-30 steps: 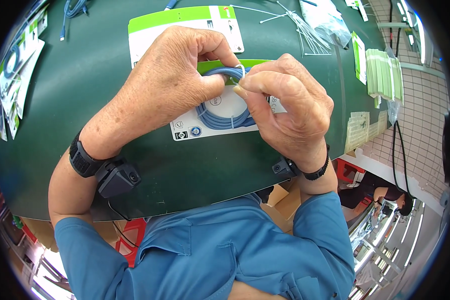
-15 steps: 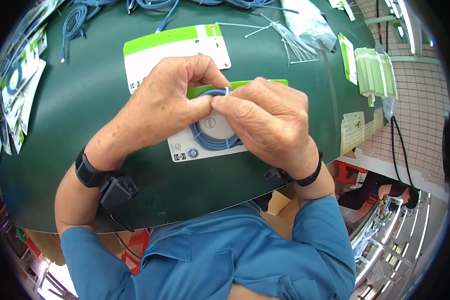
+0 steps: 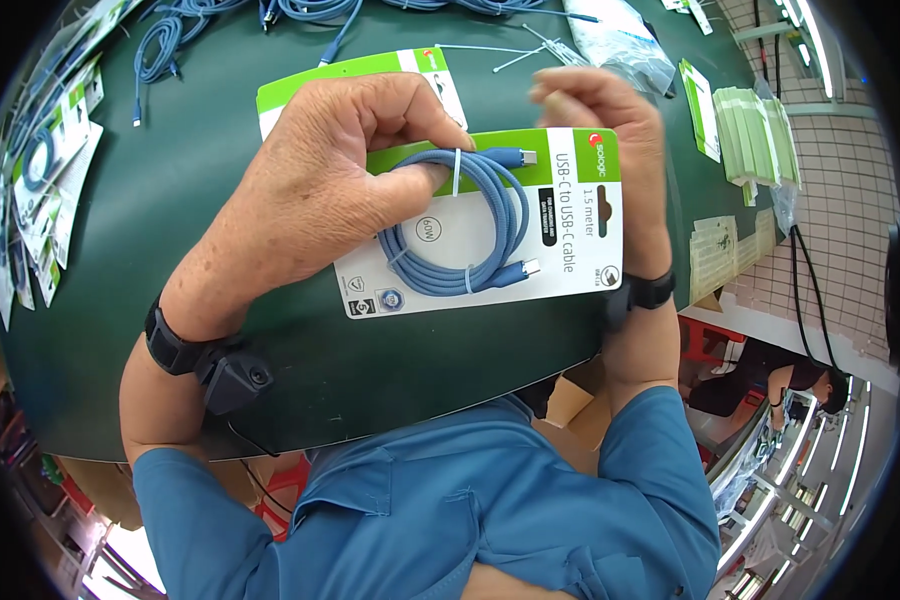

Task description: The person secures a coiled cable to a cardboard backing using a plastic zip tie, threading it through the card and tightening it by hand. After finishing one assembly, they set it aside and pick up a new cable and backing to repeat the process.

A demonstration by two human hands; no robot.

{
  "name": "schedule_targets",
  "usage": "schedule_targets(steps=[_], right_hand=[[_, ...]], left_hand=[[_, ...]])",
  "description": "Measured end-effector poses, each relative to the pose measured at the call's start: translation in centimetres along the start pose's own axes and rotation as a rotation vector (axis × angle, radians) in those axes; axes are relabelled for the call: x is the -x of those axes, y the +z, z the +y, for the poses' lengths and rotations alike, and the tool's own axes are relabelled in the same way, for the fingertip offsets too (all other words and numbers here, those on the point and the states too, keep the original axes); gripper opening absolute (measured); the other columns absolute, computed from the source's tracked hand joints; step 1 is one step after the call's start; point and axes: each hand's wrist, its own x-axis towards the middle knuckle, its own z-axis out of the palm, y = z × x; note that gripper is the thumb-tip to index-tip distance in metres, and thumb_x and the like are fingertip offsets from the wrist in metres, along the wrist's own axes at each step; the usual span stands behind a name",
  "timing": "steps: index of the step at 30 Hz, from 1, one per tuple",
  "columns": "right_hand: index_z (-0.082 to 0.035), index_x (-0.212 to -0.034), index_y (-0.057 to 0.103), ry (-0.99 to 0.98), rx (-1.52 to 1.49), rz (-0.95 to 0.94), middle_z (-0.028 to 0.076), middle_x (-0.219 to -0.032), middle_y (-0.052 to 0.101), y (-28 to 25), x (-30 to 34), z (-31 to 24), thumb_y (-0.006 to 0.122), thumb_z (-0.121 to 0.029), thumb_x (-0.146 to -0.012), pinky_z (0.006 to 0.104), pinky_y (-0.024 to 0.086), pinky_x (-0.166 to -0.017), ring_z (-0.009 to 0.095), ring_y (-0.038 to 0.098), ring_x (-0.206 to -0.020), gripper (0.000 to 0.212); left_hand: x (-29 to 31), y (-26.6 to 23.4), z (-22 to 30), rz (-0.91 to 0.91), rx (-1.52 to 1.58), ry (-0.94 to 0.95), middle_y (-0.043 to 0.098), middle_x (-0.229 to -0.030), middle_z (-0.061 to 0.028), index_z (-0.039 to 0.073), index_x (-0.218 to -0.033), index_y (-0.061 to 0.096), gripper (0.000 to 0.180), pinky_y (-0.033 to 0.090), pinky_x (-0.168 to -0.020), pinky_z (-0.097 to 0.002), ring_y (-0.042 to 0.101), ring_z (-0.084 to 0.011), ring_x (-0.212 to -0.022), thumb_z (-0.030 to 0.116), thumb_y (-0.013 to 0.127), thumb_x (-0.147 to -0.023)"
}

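My left hand [image 3: 315, 185] grips a white and green packaging card [image 3: 590, 240] at its left side, thumb in front over a coiled blue cable [image 3: 515, 215]. The coil lies against the card's front, with both metal-tipped plugs pointing right. A white cable tie [image 3: 457, 172] loops over the top of the coil beside my left fingertips, and smaller ties show at its lower edge. Up and to the right, partly behind the card, my right hand [image 3: 610, 115] is raised near loose white cable ties [image 3: 560, 48]. Its fingers are slightly blurred, loosely bent and apart, with nothing visible in them.
Another card [image 3: 280, 95] lies behind my left hand on the green table [image 3: 450, 365]. Blue cables [image 3: 315, 10] line the far edge, with a clear plastic bag [image 3: 620, 45] to their right. Carded cables [image 3: 65, 190] pile up at left; green card stacks [image 3: 755, 140] stand at right.
My right hand has left the tie at the coil's top and moved up and right. The card's right part and both plugs are now uncovered. My left hand keeps its hold.
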Motion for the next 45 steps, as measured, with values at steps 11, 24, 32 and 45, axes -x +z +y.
schedule_targets(steps=[11,24,32,45], right_hand=[[-0.003,-0.163,0.034,0.346,-0.257,-0.458,0.018,-0.151,0.055,1.5,3.4,1.4,0.054,-0.074,-0.098,0.0398,0.056,-0.111,0.028,0.062,-0.134,0.098],[-0.001,-0.116,0.070,0.014,-0.283,-0.476,0.007,-0.104,0.072,2.0,0.6,2.6,0.077,-0.014,-0.094,0.0291,0.060,-0.072,0.019,0.072,-0.086,0.027],[0.000,-0.082,0.065,-0.547,0.475,-0.295,0.005,-0.072,0.056,2.2,-1.1,2.1,0.078,-0.017,-0.091,0.0282,0.048,-0.058,0.014,0.059,-0.063,0.023],[-0.002,-0.079,0.060,-0.587,0.538,-0.168,0.005,-0.072,0.056,3.5,-0.1,2.8,0.068,0.006,-0.072,0.0300,0.048,-0.055,0.020,0.057,-0.061,0.013]], left_hand=[[0.2,-0.5,0.7,0.009,-0.017,0.006,0.074,-0.106,-0.0060,-0.004,-0.103,0.071,0.024,0.057,-0.097,-0.0289,0.071,-0.0127,-0.103,-0.011,0.059,-0.083],[0.7,0.1,0.1,-0.022,-0.040,0.056,0.073,-0.105,-0.0064,-0.004,-0.104,0.071,0.026,0.057,-0.099,-0.0292,0.071,-0.0135,-0.104,-0.012,0.060,-0.081],[0.9,0.1,0.9,-0.128,-0.386,0.133,0.074,-0.098,-0.0078,-0.001,-0.114,0.073,0.042,0.060,-0.089,-0.0298,0.073,-0.0165,-0.096,-0.015,0.061,-0.076],[1.7,1.8,1.8,-0.187,-0.714,0.289,0.071,-0.090,-0.0098,0.001,-0.110,0.076,0.039,0.055,-0.071,-0.0333,0.070,-0.0253,-0.080,-0.004,0.084,-0.072]])
